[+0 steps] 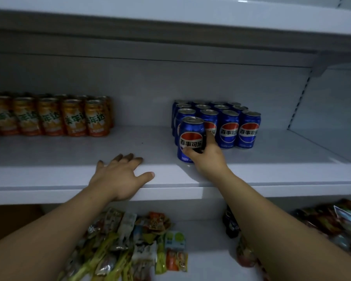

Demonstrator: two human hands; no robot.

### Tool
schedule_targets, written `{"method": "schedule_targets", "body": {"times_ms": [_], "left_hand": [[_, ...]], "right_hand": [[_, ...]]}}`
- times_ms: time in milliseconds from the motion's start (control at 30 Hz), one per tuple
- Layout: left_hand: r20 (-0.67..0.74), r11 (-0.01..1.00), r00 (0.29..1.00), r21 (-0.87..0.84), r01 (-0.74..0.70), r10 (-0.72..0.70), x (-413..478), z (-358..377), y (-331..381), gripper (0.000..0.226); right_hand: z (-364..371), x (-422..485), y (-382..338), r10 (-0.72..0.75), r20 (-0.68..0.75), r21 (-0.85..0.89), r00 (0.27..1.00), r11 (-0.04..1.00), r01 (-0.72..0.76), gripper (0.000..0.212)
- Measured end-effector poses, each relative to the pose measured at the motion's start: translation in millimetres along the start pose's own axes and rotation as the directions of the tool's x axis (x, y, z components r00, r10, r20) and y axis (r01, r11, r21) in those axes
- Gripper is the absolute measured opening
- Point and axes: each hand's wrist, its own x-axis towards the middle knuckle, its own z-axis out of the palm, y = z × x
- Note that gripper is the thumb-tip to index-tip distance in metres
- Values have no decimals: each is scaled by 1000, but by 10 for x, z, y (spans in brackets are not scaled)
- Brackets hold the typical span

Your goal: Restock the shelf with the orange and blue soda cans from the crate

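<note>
A blue soda can (pixel 190 136) stands upright near the front of the white shelf (pixel 272 159), just ahead of a block of several blue cans (pixel 239 128). My right hand (pixel 208 157) is wrapped around its lower right side. Several orange soda cans (pixel 49 116) stand in rows at the shelf's left end. My left hand (pixel 120 175) lies flat on the shelf's front edge, fingers spread, holding nothing. The crate is out of view.
Bare shelf surface lies between the orange and blue groups. The shelf above (pixel 170 21) overhangs closely. On the lower shelf lie several snack packets (pixel 138 244), a dark packet (pixel 231 224), and more bags (pixel 336 224) at right.
</note>
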Motion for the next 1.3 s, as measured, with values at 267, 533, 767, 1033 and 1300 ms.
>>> {"method": "schedule_targets", "body": {"times_ms": [267, 533, 767, 1033, 1300], "left_hand": [[-19, 999, 1000, 35, -19, 20, 16, 23, -16, 75], [-18, 999, 1000, 37, -8, 9, 9, 17, -4, 78], [-15, 999, 1000, 30, -10, 10, -7, 4, 1, 73], [-22, 1000, 1000, 17, -3, 3, -18, -14, 25, 73], [-17, 1000, 1000, 1, -1, 1, -38, -38, 19, 73]], "right_hand": [[43, 66, 29, 39, -19, -109, 999, 993, -40, 61], [23, 46, 26, 15, 20, -159, 1000, 987, -12, 61], [17, 20, 16, 7, 22, -150, 1000, 989, -3, 58], [36, 31, 49, 27, 25, -152, 999, 988, -23, 59], [31, 31, 33, 40, 24, -178, 999, 983, -36, 59]]}}
